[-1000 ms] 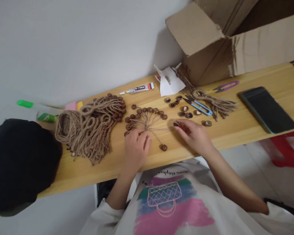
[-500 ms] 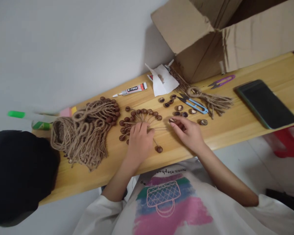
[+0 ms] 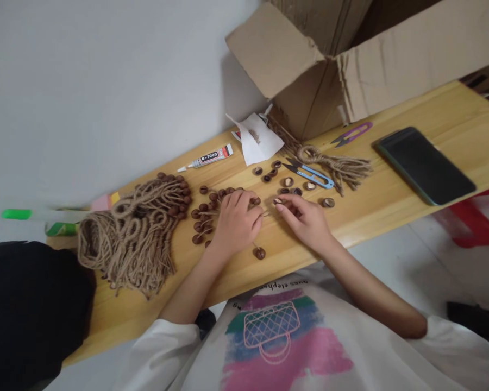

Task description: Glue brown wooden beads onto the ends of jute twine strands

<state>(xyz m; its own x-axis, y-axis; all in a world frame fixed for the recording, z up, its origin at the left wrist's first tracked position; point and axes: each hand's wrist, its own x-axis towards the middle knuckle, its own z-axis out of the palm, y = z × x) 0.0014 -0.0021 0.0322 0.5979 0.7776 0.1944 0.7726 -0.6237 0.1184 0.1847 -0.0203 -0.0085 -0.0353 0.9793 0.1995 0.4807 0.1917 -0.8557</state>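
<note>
My left hand (image 3: 237,221) lies over a fan of short jute strings tipped with brown nut shells (image 3: 206,209) on the wooden bench (image 3: 391,206), its fingers curled down on the strings. My right hand (image 3: 305,220) rests just to the right, with its fingertips pinched at a small brown shell (image 3: 277,201). One string with a shell (image 3: 260,253) trails toward the bench's front edge, below my left hand. Several loose half shells (image 3: 287,182) lie beyond my right hand.
A heap of jute cords with shells (image 3: 134,233) lies to the left. Blue snips (image 3: 309,174), purple snips (image 3: 352,133), a jute bundle (image 3: 342,163), a glue tube (image 3: 209,157), torn paper (image 3: 256,138), a dark phone (image 3: 424,165) and an open cardboard box (image 3: 330,60) stand behind. A black object (image 3: 28,309) sits far left.
My left hand has slid forward and right over the fan of strings, covering more of it. My right hand stayed by the small shell. The camera view has shifted.
</note>
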